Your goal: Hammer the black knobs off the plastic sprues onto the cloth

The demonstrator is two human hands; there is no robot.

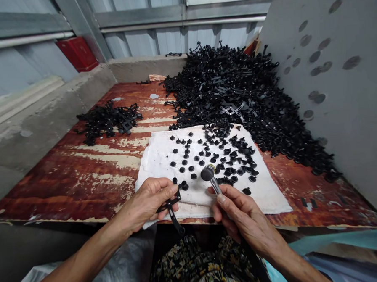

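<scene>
I log via cam: L hand (154,196), 7 o'clock, fingers pinching hinged blk. bars (174,218); R hand (242,207), 5 o'clock, fingers round hammer (207,174); knobs (193,176), qty. many, on white cloth (156,157).

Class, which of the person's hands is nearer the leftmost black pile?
Left. The left hand is in front and to the right of the leftmost black pile; the right hand is also in front, but farther right.
</scene>
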